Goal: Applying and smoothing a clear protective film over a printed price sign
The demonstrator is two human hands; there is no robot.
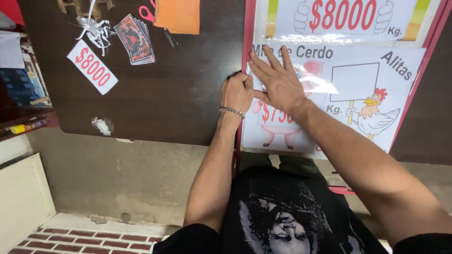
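A large laminated poster [358, 80] with a red border lies on a dark brown table [179, 89]; it shows a pink pig and a cartoon chicken holding a blank sign. My right hand [278, 80] lies flat on the pig picture, fingers spread, pressing the clear plastic film down. My left hand [237, 91], with a metal bracelet at the wrist, is curled into a fist at the poster's left edge, closed around something small and dark that I cannot make out.
On the table's far left lie a white price tag [92, 66], a stack of printed cards [135, 39], crumpled clear tape [95, 29], pink-handled scissors [147, 12], an orange sheet [178, 15] and a small wad of tape [102, 125]. Shelves with bottles [26, 126] stand at left.
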